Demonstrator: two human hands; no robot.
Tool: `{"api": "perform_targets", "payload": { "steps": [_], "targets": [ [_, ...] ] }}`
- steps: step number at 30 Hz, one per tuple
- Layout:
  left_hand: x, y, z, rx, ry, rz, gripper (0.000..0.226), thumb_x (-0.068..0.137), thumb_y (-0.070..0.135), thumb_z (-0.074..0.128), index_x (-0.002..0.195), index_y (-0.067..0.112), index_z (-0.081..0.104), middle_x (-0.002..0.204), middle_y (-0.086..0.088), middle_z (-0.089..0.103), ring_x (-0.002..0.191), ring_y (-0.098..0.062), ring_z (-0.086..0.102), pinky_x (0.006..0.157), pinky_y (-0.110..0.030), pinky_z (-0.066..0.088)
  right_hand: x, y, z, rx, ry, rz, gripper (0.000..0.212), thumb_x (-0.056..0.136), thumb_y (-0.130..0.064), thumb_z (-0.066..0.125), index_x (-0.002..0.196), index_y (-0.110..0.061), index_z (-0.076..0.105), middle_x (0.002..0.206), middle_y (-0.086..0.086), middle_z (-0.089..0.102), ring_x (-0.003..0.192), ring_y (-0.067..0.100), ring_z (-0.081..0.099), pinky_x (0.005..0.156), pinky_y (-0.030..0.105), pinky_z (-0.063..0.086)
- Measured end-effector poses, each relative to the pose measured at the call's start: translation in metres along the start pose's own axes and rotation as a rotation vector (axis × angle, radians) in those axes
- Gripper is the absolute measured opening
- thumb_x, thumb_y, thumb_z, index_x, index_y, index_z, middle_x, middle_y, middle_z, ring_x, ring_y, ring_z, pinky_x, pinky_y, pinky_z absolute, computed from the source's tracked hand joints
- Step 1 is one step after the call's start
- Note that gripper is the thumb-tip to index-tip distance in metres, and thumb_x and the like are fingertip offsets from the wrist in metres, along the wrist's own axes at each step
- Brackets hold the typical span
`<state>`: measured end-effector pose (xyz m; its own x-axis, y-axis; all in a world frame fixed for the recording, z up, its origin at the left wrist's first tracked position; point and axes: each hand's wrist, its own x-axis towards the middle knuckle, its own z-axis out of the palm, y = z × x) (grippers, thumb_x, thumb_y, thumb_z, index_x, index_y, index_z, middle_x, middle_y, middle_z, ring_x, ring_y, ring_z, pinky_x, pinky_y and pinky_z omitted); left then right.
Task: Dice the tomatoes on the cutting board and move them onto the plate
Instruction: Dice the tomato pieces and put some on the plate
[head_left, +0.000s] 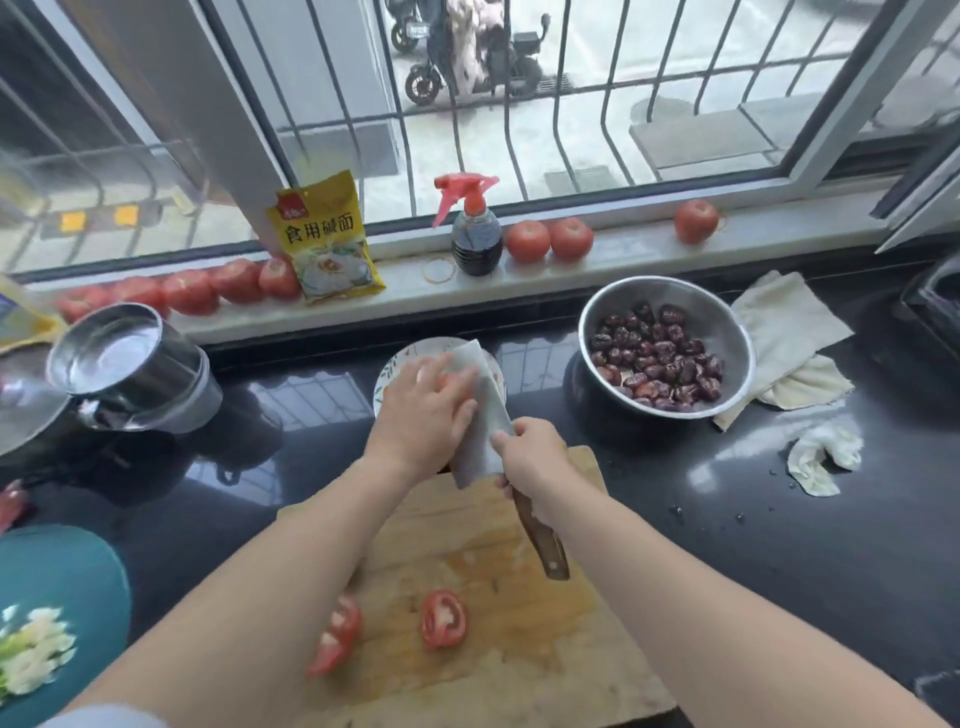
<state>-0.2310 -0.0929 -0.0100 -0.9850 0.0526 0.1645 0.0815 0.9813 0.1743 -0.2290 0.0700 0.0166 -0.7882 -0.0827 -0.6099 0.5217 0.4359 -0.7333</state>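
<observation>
My right hand (530, 457) grips the wooden handle of a cleaver (480, 415), whose broad blade is tilted over the patterned plate (389, 376) beyond the wooden cutting board (493, 597). My left hand (423, 410) lies flat against the blade's face with straight fingers, over reddish tomato pieces that are mostly hidden. A tomato slice (443, 618) lies cut side up on the near part of the board. Two more tomato pieces (337, 636) lie to its left, partly behind my left forearm.
A steel bowl of red dates (667, 345) stands right of the plate, with a cloth (789, 343) beyond it. A steel pot (130, 366) stands at the left. Whole tomatoes (550, 240), a spray bottle (475, 228) and a yellow packet (327, 239) line the sill.
</observation>
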Motion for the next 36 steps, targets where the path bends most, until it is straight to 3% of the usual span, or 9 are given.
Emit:
{"api": "perform_targets", "payload": {
  "steps": [2, 8, 12, 17, 21, 23, 26, 31, 36],
  "targets": [
    [0.012, -0.02, 0.02, 0.093, 0.015, 0.227, 0.048, 0.102, 0.032, 0.04, 0.138, 0.015, 0.066, 0.139, -0.01, 0.066, 0.129, -0.037, 0.059, 0.113, -0.048, 0.04, 0.013, -0.01, 0.01, -0.009, 0.008, 0.04, 0.017, 0.091, -0.023, 0.053, 0.092, -0.011, 0.065, 0.082, 0.014, 0.069, 0.058, 0.028, 0.062, 0.059, 0.042, 0.056],
    [0.019, -0.053, 0.046, 0.239, -0.11, 0.222, 0.042, 0.097, 0.017, 0.063, 0.138, 0.008, 0.063, 0.138, -0.007, 0.067, 0.136, -0.031, 0.056, 0.117, -0.046, 0.041, 0.031, -0.009, 0.009, -0.022, 0.076, 0.141, 0.019, 0.087, -0.018, 0.048, 0.085, -0.011, 0.065, 0.065, 0.013, 0.067, 0.052, 0.026, 0.06, 0.057, 0.037, 0.05],
    [0.015, -0.057, 0.044, 0.253, -0.265, 0.062, 0.056, 0.103, 0.026, 0.056, 0.156, 0.013, 0.042, 0.16, -0.004, 0.046, 0.153, -0.028, 0.032, 0.127, -0.045, 0.023, 0.022, -0.005, -0.01, -0.077, 0.122, 0.115, 0.018, 0.089, -0.018, 0.047, 0.087, -0.012, 0.065, 0.073, 0.013, 0.07, 0.057, 0.026, 0.063, 0.062, 0.04, 0.057],
    [-0.023, -0.007, -0.003, -0.36, -0.113, -0.382, 0.04, 0.107, 0.028, 0.045, 0.141, 0.018, 0.063, 0.146, -0.008, 0.053, 0.135, -0.026, 0.048, 0.113, -0.04, 0.04, -0.001, 0.004, -0.027, -0.153, 0.115, 0.026, 0.019, 0.082, -0.023, 0.046, 0.085, -0.015, 0.063, 0.078, 0.011, 0.071, 0.066, 0.031, 0.07, 0.066, 0.047, 0.059],
    [-0.108, 0.029, -0.032, -0.686, -0.373, -0.725, 0.037, 0.103, 0.025, 0.058, 0.139, 0.02, 0.063, 0.138, -0.003, 0.06, 0.109, -0.018, 0.062, 0.089, -0.029, 0.048, -0.062, 0.048, -0.051, -0.178, 0.02, -0.132, 0.015, 0.09, -0.017, 0.053, 0.102, -0.023, 0.058, 0.08, 0.005, 0.067, 0.057, 0.015, 0.061, 0.046, 0.027, 0.045],
    [-0.159, 0.042, -0.029, -0.703, -0.487, -0.782, 0.059, 0.096, 0.025, 0.07, 0.151, 0.024, 0.049, 0.146, -0.003, 0.053, 0.113, -0.018, 0.062, 0.094, -0.029, 0.05, -0.094, 0.082, -0.061, -0.186, -0.036, -0.149, 0.017, 0.093, -0.016, 0.051, 0.104, -0.029, 0.055, 0.077, 0.003, 0.065, 0.057, 0.012, 0.058, 0.049, 0.027, 0.045],
    [-0.208, 0.058, -0.007, -0.586, -0.648, -0.676, 0.098, 0.085, 0.029, 0.081, 0.163, 0.035, 0.022, 0.157, 0.001, 0.032, 0.141, -0.023, 0.045, 0.117, -0.038, 0.04, -0.127, 0.131, -0.068, -0.213, -0.04, -0.124, 0.018, 0.09, -0.013, 0.046, 0.097, -0.028, 0.053, 0.066, 0.007, 0.061, 0.052, 0.015, 0.053, 0.052, 0.035, 0.044],
    [-0.216, 0.068, 0.009, -0.404, -0.504, -0.553, 0.062, 0.093, 0.027, 0.071, 0.147, 0.029, 0.043, 0.142, 0.007, 0.044, 0.132, -0.02, 0.05, 0.106, -0.036, 0.045, -0.147, 0.169, -0.081, -0.31, 0.003, -0.088, 0.01, 0.086, -0.014, 0.045, 0.083, -0.023, 0.044, 0.059, 0.005, 0.048, 0.049, 0.016, 0.04, 0.051, 0.033, 0.034],
    [-0.194, 0.105, 0.007, -0.354, -0.61, -0.061, 0.061, 0.096, 0.003, 0.056, 0.148, 0.033, 0.044, 0.142, 0.009, 0.049, 0.133, -0.021, 0.039, 0.113, -0.036, 0.036, -0.151, 0.173, -0.096, -0.434, 0.074, -0.117, 0.018, 0.091, -0.017, 0.044, 0.079, -0.028, 0.037, 0.063, 0.004, 0.053, 0.054, 0.021, 0.045, 0.051, 0.033, 0.035]
  ]
}}
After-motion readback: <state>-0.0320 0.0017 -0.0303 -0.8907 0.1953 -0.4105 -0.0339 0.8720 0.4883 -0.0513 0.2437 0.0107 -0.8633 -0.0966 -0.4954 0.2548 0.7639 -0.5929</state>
